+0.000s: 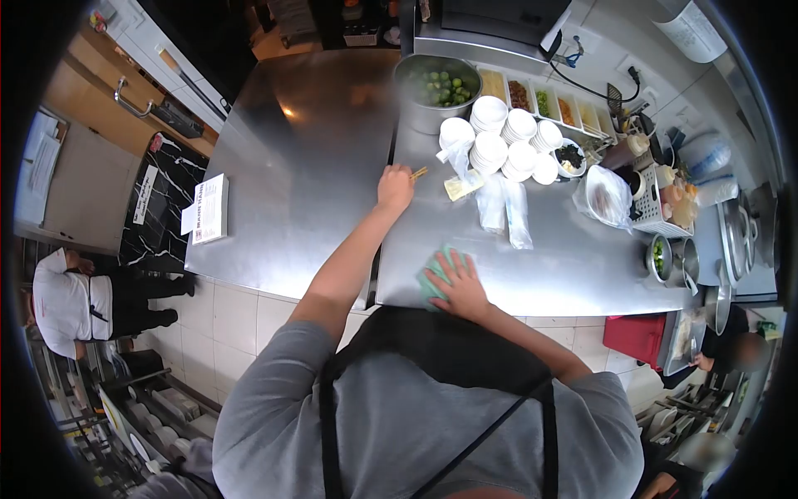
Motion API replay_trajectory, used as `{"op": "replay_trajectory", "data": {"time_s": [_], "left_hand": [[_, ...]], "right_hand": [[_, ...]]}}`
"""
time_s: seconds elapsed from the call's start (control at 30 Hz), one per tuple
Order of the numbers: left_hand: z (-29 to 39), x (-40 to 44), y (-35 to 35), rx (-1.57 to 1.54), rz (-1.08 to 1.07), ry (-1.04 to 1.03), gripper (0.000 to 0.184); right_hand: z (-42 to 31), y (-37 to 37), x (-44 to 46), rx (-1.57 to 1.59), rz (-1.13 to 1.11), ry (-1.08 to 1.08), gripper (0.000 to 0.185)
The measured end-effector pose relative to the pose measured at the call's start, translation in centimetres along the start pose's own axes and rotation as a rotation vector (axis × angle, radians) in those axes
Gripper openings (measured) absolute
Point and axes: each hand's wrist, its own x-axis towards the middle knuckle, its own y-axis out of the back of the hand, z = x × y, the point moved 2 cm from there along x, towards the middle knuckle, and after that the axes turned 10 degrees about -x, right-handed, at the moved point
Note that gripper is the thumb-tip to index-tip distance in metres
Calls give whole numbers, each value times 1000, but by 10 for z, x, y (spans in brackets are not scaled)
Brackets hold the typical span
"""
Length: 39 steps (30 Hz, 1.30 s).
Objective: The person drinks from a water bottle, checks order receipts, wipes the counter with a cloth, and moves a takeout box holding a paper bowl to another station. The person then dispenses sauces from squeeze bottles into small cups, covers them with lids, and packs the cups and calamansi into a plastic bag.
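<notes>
My left hand (396,190) is closed near the seam of the steel counter. Thin yellowish sticks (419,173) poke out from its fingers; their exact kind is too small to tell. My right hand (459,287) lies with fingers spread on a green cloth (431,287), pressing it flat to the counter (573,279) near the front edge. Beyond my hands are stacks of white cups (489,151), a flat yellowish packet (459,188) and clear plastic bags (504,208).
A steel pot (416,116) of green limes stands at the back, beside a row of ingredient trays (544,104). On the right are a bagged bowl (605,195), a white basket of bottles (657,208) and small metal bowls (658,258). A white box (212,208) sits left. Other people (66,295) stand at both sides.
</notes>
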Motion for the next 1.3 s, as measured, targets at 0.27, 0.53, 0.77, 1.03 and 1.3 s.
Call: {"op": "replay_trajectory", "data": {"time_s": [0.27,0.53,0.77,1.03,1.3], "left_hand": [[-34,-90,88,-353,76,218,13],[-36,-207,143,-405,70,481,16],[-39,-230,160,-447,102,551,15],[-27,-214,167,-480,108,501,17],[-46,-246,174,-513,193,583,17]], "right_hand": [[24,-52,190,-69,413,-233,63],[65,-47,277,-65,345,-507,50],[45,-13,254,590,378,-42,35],[62,1,285,849,-275,-85,32],[40,-5,275,542,-96,-84,35]]}}
